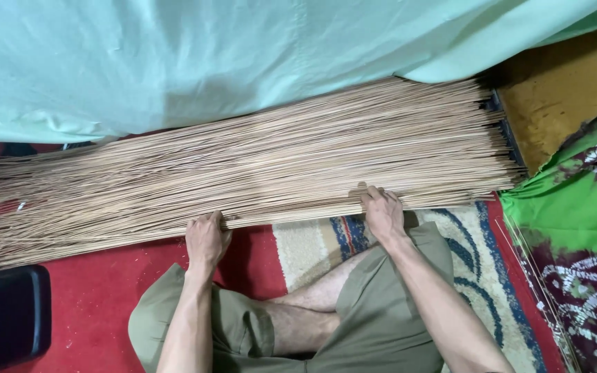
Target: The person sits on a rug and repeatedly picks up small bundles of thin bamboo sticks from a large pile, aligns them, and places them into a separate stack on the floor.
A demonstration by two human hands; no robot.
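— Sticks [257,166], thin and pale, a whole sheaf of them, lie flat on the floor straight in front of your crossed legs. Their even-cut ends are at the right; the thinner tips fan out loosely to the left.

— Where are my hands on them?

— Both sit on the near edge of the sticks. Your left hand [206,238] is at about the middle of the sheaf, fingers curled over the nearest few sticks and clenched on them. Your right hand [383,211] is further toward the cut ends, palm down, fingers bent over the same near edge and pressing on the sticks; I cannot tell whether it has closed round any.

— What lies under the sticks?

— A red carpet [98,297] shows under their near edge, and between your hands a cream patch of rug with blue and red pattern [312,245].

— And around them?

— Beyond the sticks, on their far side, a pale green cloth [195,62] hangs down and covers their far edge. Past the cut ends there is a yellow-brown floor [568,90], and nearer you from there a bright green fabric with maroon and white print [575,228]. Near the fanned tips, on your side of the sticks, a dark box-like thing [5,314] stands on the carpet.
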